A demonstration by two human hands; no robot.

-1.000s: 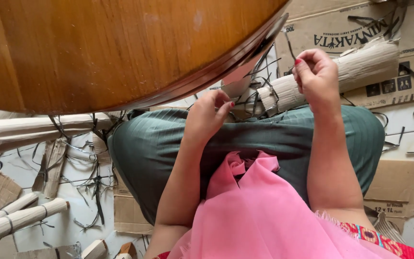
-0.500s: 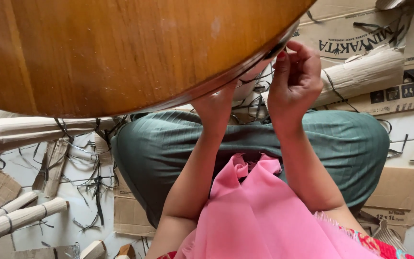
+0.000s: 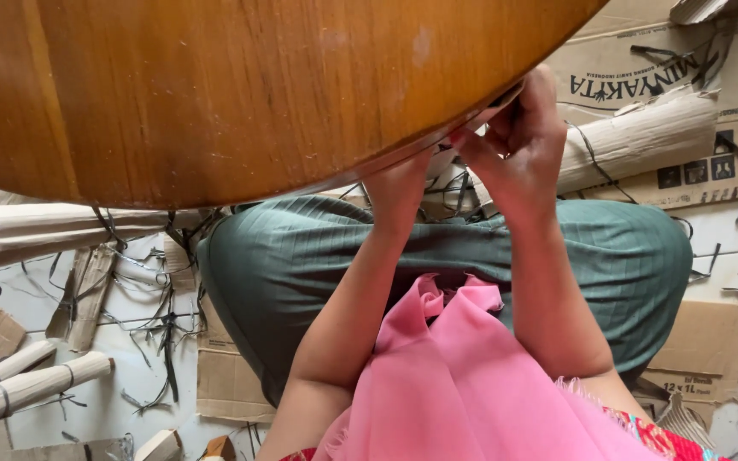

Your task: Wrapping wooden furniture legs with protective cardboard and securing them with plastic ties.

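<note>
I sit with green-trousered legs and a pink cloth in my lap. A large round wooden tabletop fills the upper view. My right hand is at the tabletop's rim, fingers curled and pinched together on a thin dark strip that barely shows. My left hand reaches under the rim just left of it. Only the left wrist shows; the fingers are hidden by the wood. A rolled cardboard tube lies just beyond both hands.
Flattened cardboard boxes lie on the white floor at right. More cardboard rolls tied with dark strips lie at left and lower left. Dark strip offcuts and cardboard scraps are scattered around my legs.
Both hands have moved up and in under the tabletop's rim. The right hand, earlier out in the open pinching a thin strip, is now close against the left one.
</note>
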